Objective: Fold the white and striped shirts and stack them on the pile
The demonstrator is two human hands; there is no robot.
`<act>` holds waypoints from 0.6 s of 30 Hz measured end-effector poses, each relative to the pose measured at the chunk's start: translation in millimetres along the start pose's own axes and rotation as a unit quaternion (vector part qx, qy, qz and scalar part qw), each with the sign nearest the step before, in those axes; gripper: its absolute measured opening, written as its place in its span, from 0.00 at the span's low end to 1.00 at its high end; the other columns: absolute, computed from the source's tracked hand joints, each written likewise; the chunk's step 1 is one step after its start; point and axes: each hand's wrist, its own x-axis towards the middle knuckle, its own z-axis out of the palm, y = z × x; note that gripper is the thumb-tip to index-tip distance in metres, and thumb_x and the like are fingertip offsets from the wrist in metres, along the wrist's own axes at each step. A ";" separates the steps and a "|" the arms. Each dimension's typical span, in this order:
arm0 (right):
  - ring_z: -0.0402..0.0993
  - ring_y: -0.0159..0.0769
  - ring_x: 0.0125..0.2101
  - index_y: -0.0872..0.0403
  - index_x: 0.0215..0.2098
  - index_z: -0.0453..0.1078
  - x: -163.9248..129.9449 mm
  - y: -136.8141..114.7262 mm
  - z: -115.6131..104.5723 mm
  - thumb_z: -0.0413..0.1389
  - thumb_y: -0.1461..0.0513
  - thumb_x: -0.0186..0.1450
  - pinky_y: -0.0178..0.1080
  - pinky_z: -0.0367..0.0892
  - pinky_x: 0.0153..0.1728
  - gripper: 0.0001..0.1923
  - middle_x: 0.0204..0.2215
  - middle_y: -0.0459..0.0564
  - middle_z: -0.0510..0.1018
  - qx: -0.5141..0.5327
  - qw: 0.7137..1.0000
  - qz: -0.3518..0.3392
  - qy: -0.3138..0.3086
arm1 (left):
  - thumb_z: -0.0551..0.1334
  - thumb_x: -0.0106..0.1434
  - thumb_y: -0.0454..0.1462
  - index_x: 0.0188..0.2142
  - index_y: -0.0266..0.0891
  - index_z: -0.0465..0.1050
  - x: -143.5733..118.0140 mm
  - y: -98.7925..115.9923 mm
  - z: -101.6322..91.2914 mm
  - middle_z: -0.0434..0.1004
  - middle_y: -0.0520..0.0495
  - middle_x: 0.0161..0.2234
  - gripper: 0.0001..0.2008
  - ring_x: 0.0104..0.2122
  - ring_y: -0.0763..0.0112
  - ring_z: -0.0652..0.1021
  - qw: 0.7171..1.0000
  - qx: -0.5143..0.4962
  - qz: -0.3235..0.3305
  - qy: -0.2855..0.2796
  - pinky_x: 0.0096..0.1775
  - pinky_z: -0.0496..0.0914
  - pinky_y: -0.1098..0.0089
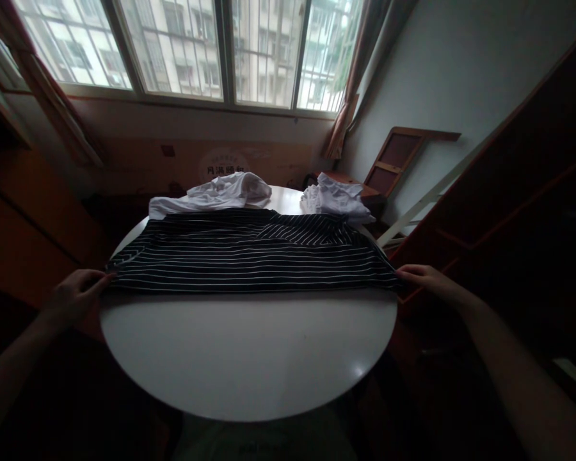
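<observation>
A black garment with thin white stripes (249, 262) lies stretched sideways over the far half of a round white table (249, 358). Its kind I cannot tell for sure; a patch with slanting stripes shows at its upper right. My left hand (79, 291) pinches its left end, just beyond the table's left edge. At the opposite end, my right hand (420, 276) pinches the near right corner, which reaches past the table's right edge. The near hem runs nearly straight between both hands.
Behind the garment lie a crumpled white cloth (216, 192) and a second white bundle (336, 198). Barred windows (182, 51) and a large printed box (173, 163) stand beyond. To the right are a wooden frame (396, 157) and dark red furniture (489, 218).
</observation>
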 end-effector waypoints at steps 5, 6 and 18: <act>0.70 0.43 0.33 0.56 0.29 0.73 2.1 -3.7 0.6 0.56 0.42 0.46 0.40 0.64 0.36 0.27 0.28 0.52 0.76 -0.014 1.000 0.004 0.003 | 0.55 0.39 0.57 0.28 0.40 0.68 1.9 -3.5 -2.8 0.70 0.43 0.36 0.26 0.41 0.56 0.71 0.996 -0.055 -0.062 -0.045 0.44 0.65 0.62; 0.70 0.43 0.33 0.56 0.29 0.73 2.5 -4.0 0.9 0.57 0.42 0.45 0.40 0.64 0.37 0.27 0.29 0.52 0.76 -0.016 1.000 0.004 0.008 | 0.56 0.37 0.57 0.29 0.40 0.68 1.9 -2.3 -3.9 0.70 0.44 0.36 0.26 0.41 0.57 0.72 0.992 -0.078 -0.089 -0.053 0.43 0.66 0.63; 0.69 0.39 0.28 0.56 0.24 0.72 6.1 11.7 5.4 0.59 0.41 0.42 0.38 0.64 0.33 0.26 0.24 0.52 0.75 0.086 0.994 0.026 0.065 | 0.58 0.36 0.57 0.27 0.42 0.65 2.8 5.2 -7.2 0.71 0.53 0.26 0.24 0.28 0.67 0.73 0.972 -0.196 -0.131 -0.012 0.30 0.69 0.69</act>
